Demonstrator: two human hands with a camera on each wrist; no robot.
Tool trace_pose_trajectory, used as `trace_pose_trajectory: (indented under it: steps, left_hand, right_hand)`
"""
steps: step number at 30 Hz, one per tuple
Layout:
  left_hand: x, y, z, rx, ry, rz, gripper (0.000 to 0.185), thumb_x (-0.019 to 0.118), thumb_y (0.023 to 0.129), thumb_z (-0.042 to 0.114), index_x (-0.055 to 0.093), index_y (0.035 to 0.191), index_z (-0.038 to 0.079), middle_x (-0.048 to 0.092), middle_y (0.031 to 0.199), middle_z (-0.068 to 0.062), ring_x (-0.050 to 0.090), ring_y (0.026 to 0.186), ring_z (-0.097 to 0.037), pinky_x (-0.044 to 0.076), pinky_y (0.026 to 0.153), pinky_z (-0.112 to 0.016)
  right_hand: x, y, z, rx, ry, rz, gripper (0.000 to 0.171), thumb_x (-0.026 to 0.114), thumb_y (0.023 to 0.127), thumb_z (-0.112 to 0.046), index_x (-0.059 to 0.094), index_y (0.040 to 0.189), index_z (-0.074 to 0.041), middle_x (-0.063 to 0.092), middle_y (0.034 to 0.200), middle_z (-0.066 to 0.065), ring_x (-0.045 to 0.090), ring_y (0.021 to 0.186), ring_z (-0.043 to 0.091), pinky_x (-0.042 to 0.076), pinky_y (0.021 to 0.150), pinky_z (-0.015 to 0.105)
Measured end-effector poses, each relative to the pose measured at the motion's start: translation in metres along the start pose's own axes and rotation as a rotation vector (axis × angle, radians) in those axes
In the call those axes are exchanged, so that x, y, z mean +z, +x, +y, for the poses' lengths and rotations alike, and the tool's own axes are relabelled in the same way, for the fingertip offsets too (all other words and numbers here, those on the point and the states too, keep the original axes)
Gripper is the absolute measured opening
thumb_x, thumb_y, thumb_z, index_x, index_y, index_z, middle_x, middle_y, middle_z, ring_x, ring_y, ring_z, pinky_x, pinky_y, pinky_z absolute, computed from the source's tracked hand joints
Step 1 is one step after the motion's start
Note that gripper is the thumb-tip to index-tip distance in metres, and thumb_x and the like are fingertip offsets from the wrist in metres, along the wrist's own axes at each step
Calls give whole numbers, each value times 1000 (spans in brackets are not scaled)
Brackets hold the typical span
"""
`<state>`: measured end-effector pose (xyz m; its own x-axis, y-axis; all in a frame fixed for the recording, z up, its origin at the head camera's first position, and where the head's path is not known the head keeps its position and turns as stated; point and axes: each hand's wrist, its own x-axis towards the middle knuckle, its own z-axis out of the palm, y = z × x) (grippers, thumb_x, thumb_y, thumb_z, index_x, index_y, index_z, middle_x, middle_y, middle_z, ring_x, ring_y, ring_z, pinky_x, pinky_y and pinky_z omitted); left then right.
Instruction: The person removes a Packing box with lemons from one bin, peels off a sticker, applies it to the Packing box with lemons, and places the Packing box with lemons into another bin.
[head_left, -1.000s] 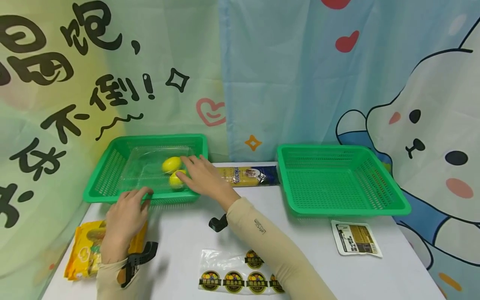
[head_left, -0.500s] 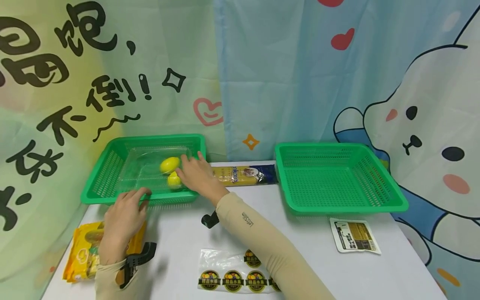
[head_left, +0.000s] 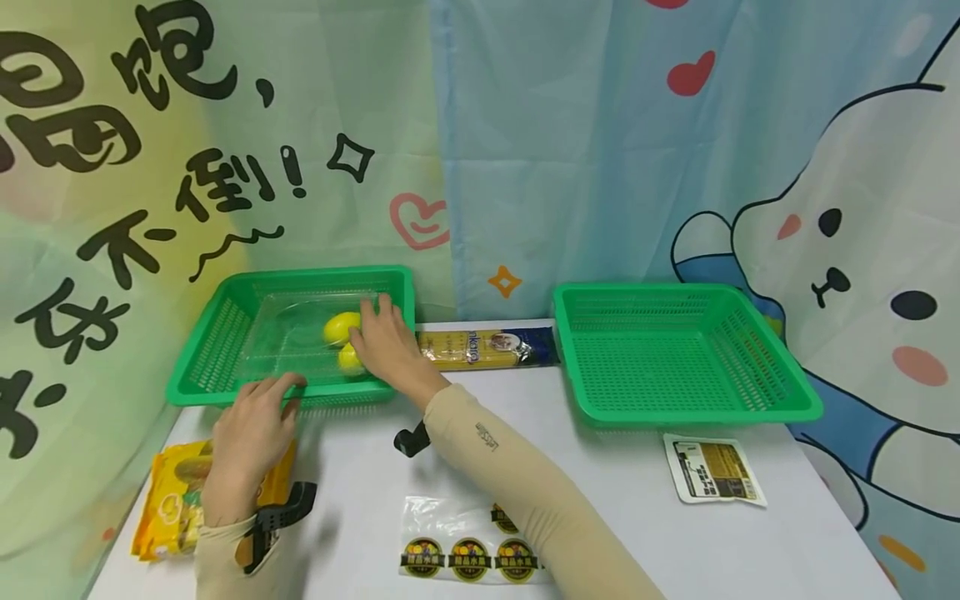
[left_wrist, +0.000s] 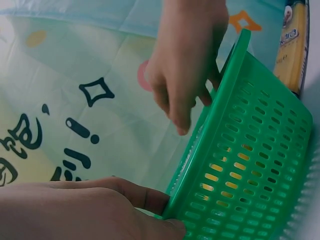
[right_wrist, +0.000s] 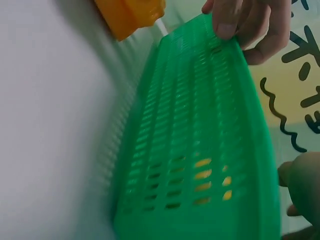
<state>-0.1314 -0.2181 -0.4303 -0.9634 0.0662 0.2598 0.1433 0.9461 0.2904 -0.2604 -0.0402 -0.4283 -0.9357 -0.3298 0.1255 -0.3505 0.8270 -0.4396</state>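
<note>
My left hand (head_left: pixel 253 433) grips the front rim of the left green basket (head_left: pixel 191 392); in the right wrist view its thumb (right_wrist: pixel 226 31) lies outside the rim, with the other fingers over the inside. In this basket sits a clear plastic tray (head_left: pixel 281 333) with two yellow lemons, a rear lemon (head_left: pixel 341 327) and a front lemon (head_left: pixel 349 360), at its right end. My right hand (head_left: pixel 390 346) reaches over the basket's front right corner, fingers pointing down beside the lemons. Its fingertips overlap the tray's right end in the head view.
A yellow spaghetti pack (head_left: pixel 487 348) lies between the left basket and another green basket (head_left: pixel 600 408) at right. A yellow food bag (head_left: pixel 168 500) is partly under my left forearm. A sheet of round stickers (head_left: pixel 465 550) and a white pouch (head_left: pixel 712 471) lie nearer the front.
My right hand has shifted slightly left and its fingers point more upright over the tray's end. The lemons and my left hand stay where they were.
</note>
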Motion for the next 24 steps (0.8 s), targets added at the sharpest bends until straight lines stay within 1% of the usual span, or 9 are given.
trace_pose_trajectory:
  steps: [3,7,8,10,12,16,18,21,24]
  left_hand:
    - [0,1,0,1,0,2,21,61,103,11,69,123,14,71,124,-19,57,122,-53,53,78,-72]
    - [1,2,0,-4,-1,-2,21,61,103,11,68,123,14,71,125,-19,57,123,-53,52,79,-73]
    - [1,2,0,-7,-2,-3,21,61,103,11,68,123,14,71,125,-19,57,123,-53,52,79,-73]
    - [1,2,0,-11,-3,-7,21,61,103,11,68,122,14,71,125,-19,56,123,-53,52,79,-73]
    - [1,2,0,-13,-5,-10,20,61,103,12,68,122,14,71,125,-19,56,123,-53,52,79,-73]
    - [0,2,1,-13,-8,-18,21,60,103,12,68,122,15,71,126,-19,56,124,-53,52,79,-74]
    - [-1,2,1,-15,-8,-25,21,60,103,12,68,123,15,70,127,-19,55,124,-53,51,80,-74]
    - [-1,2,0,-19,-7,-31,22,60,103,11,67,124,15,70,128,-19,55,125,-52,51,81,-74]
    - [0,2,0,-19,-5,-31,22,60,103,12,67,124,15,70,128,-19,55,125,-52,51,80,-74]
  right_hand:
    - [-2,3,-9,111,134,-12,65,47,111,-40,24,165,-11,26,166,23,47,142,36,57,99,42]
    - [-2,7,-16,279,336,-64,77,49,110,-44,10,168,-14,18,169,26,37,151,45,50,112,51]
    - [-1,8,-16,314,375,-78,78,50,110,-44,8,168,-14,16,170,27,34,152,47,47,115,52]
    - [1,9,-16,363,433,-101,79,50,110,-43,6,168,-13,15,171,27,33,153,47,42,119,54]
    - [3,11,-15,397,468,-114,79,51,110,-40,6,169,-13,13,171,27,36,151,47,42,119,54]
    - [7,12,-14,436,514,-117,74,51,111,-33,10,169,-13,14,172,25,46,147,40,48,113,50]
    - [8,13,-15,453,542,-104,70,51,111,-29,13,168,-15,16,172,22,45,148,37,49,113,48]
    - [10,12,-15,469,593,-68,64,50,111,-21,20,167,-15,22,172,19,37,154,32,45,116,46]
    - [11,12,-15,473,628,-20,60,49,110,-15,27,165,-15,29,169,16,36,154,30,44,118,44]
